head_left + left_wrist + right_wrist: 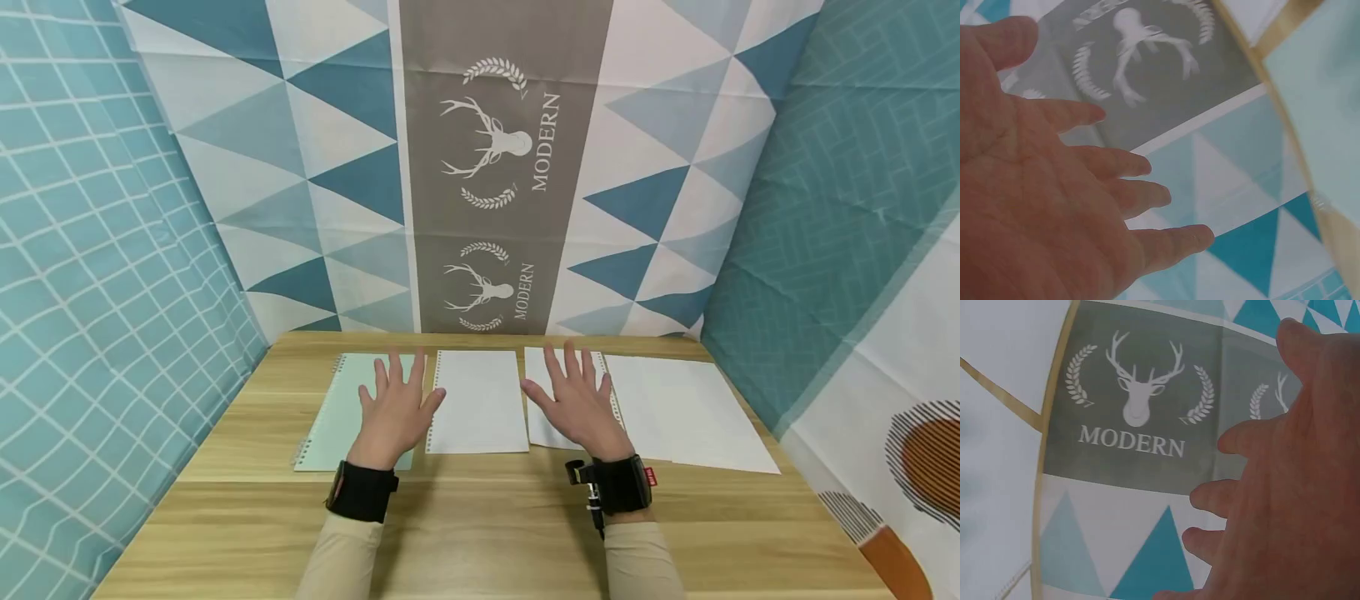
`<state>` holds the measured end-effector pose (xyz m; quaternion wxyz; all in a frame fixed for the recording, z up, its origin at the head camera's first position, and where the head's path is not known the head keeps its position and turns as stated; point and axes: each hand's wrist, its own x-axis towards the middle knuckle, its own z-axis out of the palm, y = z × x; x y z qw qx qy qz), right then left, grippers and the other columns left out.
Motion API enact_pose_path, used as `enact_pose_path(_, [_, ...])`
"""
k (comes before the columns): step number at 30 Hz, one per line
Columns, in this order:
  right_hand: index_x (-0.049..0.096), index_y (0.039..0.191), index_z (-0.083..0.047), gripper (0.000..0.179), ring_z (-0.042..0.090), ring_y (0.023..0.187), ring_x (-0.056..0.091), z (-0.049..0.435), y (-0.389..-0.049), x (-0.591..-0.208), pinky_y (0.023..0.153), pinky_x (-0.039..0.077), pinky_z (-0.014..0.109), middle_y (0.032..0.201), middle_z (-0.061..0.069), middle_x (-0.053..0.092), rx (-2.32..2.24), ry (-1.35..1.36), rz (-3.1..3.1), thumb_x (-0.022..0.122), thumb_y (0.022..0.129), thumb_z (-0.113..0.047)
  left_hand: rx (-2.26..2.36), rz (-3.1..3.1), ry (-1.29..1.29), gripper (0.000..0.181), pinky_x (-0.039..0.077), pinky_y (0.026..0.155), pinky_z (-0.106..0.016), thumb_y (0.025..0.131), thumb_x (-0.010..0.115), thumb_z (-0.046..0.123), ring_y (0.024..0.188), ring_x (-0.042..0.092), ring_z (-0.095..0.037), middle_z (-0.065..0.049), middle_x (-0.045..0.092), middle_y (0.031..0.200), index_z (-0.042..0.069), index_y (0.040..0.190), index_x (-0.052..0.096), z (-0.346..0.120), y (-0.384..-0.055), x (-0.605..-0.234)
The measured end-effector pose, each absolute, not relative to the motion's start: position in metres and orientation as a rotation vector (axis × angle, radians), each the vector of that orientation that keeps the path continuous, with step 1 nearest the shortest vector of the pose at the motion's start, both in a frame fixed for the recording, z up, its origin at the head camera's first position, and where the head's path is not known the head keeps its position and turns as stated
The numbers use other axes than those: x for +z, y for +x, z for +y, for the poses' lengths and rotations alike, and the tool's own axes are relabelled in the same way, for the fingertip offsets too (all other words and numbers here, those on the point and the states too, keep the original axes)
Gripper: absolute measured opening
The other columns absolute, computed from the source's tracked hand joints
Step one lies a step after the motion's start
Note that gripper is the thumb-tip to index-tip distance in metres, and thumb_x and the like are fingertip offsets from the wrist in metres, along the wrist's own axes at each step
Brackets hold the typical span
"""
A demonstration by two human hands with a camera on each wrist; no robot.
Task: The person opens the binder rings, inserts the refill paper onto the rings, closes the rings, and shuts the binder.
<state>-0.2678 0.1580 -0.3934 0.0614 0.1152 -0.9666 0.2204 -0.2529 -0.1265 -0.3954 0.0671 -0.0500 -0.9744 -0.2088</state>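
Note:
My left hand [396, 414] is held with its fingers spread over the light green spiral notebook [341, 417] on the left. Its thumb overlaps the left edge of a white sheet with punched holes [480, 404]. My right hand [581, 406], fingers also spread, is above another white punched sheet [543, 429]. Both palms are bare in the wrist views, where the left hand [1054, 181] and the right hand [1272, 487] hold nothing.
Further right, wide white paper [686, 408] reaches almost to the side edge of the wooden table [495, 525]. Patterned cloth [495, 167] hangs behind the table, with a blue grid cloth [97, 275] on the left and a teal one [847, 208] on the right.

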Motion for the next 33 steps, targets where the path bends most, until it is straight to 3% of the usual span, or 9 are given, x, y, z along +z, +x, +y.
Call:
enact_pose_path(6, [0.010,0.166,-0.019,0.089,0.044,0.158,-0.009,0.151,-0.275,-0.415,0.116,0.003,0.079,0.172,0.018,0.000,0.648,0.344,-3.034,0.040,0.099,-0.070,-0.569,-3.039,-0.096,0.075,0.014,0.110,-0.084,0.105,0.051,0.046,0.153,0.005,-0.058,-0.037,0.012,0.164,0.006,0.162,0.024,-0.132,-0.264,-0.420])
enact_pose_path(16, [0.021,0.164,-0.022,0.081,0.046,0.158,0.001,0.123,-0.278,-0.444,0.116,0.011,0.079,0.171,0.020,0.007,0.622,0.462,-3.209,0.046,0.100,-0.065,-0.377,-3.182,-0.029,0.068,0.024,0.100,-0.088,0.104,0.052,0.042,0.142,0.014,-0.072,-0.040,0.020,0.160,0.006,0.159,0.032,-0.136,-0.268,-0.448])
enact_pose_path(24, [0.032,0.161,-0.018,0.076,0.045,0.156,0.018,0.111,-0.279,-0.456,0.115,0.025,0.074,0.168,0.024,0.020,0.442,0.503,-3.286,0.051,0.100,-0.059,-0.364,-3.269,0.018,0.065,0.030,0.094,-0.088,0.102,0.053,0.021,0.134,0.019,-0.079,-0.041,0.021,0.159,0.011,0.161,0.027,-0.133,-0.270,-0.460])
enact_pose_path(28, [0.037,0.159,-0.018,0.076,0.042,0.153,0.026,0.111,-0.277,-0.463,0.113,0.032,0.070,0.166,0.023,0.026,0.334,0.515,-3.301,0.055,0.098,-0.060,-0.332,-3.269,0.023,0.068,0.034,0.090,-0.087,0.100,0.056,0.016,0.131,0.023,-0.080,-0.042,0.025,0.157,0.012,0.162,0.027,-0.132,-0.269,-0.462])
enact_pose_path(33, [0.040,0.157,-0.019,0.075,0.041,0.148,0.032,0.111,-0.275,-0.466,0.111,0.035,0.069,0.164,0.022,0.031,0.289,0.530,-3.281,0.059,0.096,-0.059,-0.337,-3.255,0.039,0.062,0.037,0.087,-0.086,0.103,0.050,0.014,0.128,0.027,-0.080,-0.043,0.029,0.154,0.012,0.161,0.029,-0.130,-0.265,-0.464])
